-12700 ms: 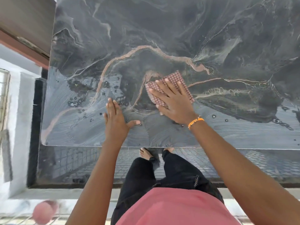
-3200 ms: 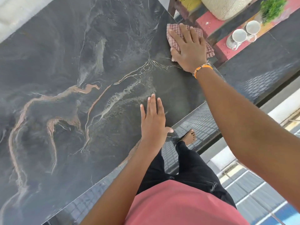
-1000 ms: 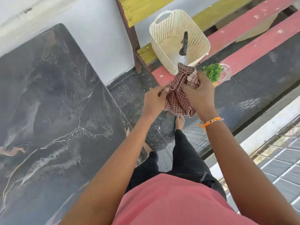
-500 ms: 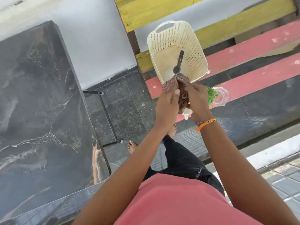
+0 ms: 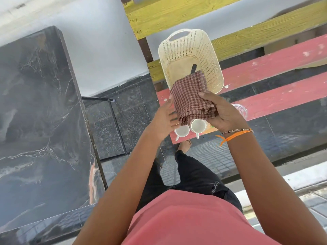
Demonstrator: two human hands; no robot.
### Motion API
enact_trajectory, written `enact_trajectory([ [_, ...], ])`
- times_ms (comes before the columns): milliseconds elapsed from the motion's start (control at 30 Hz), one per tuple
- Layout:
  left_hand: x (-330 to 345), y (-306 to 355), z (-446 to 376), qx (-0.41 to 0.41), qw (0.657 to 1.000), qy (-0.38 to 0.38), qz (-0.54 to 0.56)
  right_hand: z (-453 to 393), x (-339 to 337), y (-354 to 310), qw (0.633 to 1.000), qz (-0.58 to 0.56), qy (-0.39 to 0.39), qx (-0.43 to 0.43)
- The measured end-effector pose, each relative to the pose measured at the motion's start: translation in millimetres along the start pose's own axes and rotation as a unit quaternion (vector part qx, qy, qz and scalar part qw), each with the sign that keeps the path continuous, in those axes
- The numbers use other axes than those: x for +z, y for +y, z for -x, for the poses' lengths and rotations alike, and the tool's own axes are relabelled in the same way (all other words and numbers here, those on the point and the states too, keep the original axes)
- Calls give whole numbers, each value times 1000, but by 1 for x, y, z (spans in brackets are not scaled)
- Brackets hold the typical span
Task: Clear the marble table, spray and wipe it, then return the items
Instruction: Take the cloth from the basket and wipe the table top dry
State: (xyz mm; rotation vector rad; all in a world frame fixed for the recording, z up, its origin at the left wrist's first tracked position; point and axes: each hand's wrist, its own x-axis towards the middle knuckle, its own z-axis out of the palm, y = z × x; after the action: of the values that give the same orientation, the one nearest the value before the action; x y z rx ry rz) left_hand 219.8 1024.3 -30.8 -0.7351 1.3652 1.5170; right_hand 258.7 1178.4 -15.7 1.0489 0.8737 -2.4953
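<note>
I hold a folded red-checked cloth [image 5: 190, 96] over the bench, just in front of a cream plastic basket [image 5: 207, 55]. My right hand [image 5: 224, 114] grips the cloth from the right, thumb on top. My left hand [image 5: 164, 119] touches its left edge with straight fingers. A dark spray-bottle top [image 5: 193, 68] pokes up inside the basket behind the cloth. Two white cups [image 5: 197, 125] stand on the bench under my hands. The dark marble table [image 5: 35, 121] lies to my left with nothing on it.
The basket and cups stand on a red and yellow slatted bench [image 5: 283, 96]. A clear glass vessel [image 5: 240, 108] peeks out behind my right hand. A black metal table frame [image 5: 115, 121] stands between table and bench on dark tiled floor.
I have turned from the table to the bench. The bunched cloth is now folded flat between my hands and held lower, over the basket's front rim; the cups have come into view.
</note>
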Motion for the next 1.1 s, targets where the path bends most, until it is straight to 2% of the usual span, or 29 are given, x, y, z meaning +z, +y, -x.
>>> enact_trajectory([
  [67, 8, 3, -3, 33, 994, -70, 80, -3, -1, -6, 997, 62, 39, -39],
  [100, 10, 6, -6, 59, 991, -77, 89, -6, -3, -10, 980, 154, 95, -82],
  [133, 12, 10, -10, 86, 993, -62, 59, -9, -6, -13, 938, 281, 160, -129],
  [167, 15, 13, -12, 107, 993, -38, 15, -11, -8, -14, 876, 399, 209, -171],
  [200, 19, 15, -14, 119, 992, -29, -30, -14, -9, -14, 823, 477, 232, -202],
  [233, 23, 17, -16, 126, 990, -34, -60, -14, -6, -12, 797, 517, 225, -216],
  [267, 27, 18, -17, 129, 987, -50, -80, -15, -1, -9, 790, 537, 200, -220],
  [333, 34, 21, -15, 136, 980, -87, -120, -15, 9, -1, 792, 552, 139, -220],
  [400, 34, 23, -18, 148, 971, -77, -174, -15, 11, 1, 797, 559, 105, -204],
  [433, 32, 25, -21, 149, 969, -61, -190, -15, 10, -4, 817, 536, 95, -189],
  [500, 27, 30, -26, 145, 972, -51, -180, -18, 3, -23, 892, 414, 88, -157],
  [533, 24, 33, -29, 134, 975, -55, -168, -21, -3, -32, 911, 364, 98, -164],
  [567, 23, 36, -32, 117, 979, -64, -153, -26, -8, -41, 908, 361, 117, -180],
  [600, 22, 40, -34, 100, 983, -75, -138, -34, -13, -48, 886, 400, 137, -188],
  [633, 23, 43, -36, 87, 985, -84, -124, -40, -16, -56, 871, 442, 134, -168],
  [667, 25, 50, -39, 76, 987, -94, -108, -48, -19, -63, 874, 459, 102, -123],
  [733, 26, 64, -44, 63, 987, -122, -84, -59, -17, -72, 914, 404, 9, -32],
  [800, 29, 84, -52, 61, 982, -146, -99, -71, -12, -85, 944, 327, -26, -30],
  [933, 29, 126, -84, 65, 986, -82, -132, -108, -4, -109, 962, 261, 36, -66],
  [1100, 33, 149, -136, 109, 994, -8, -30, -165, 3, -125, 970, 206, 96, -80],
])
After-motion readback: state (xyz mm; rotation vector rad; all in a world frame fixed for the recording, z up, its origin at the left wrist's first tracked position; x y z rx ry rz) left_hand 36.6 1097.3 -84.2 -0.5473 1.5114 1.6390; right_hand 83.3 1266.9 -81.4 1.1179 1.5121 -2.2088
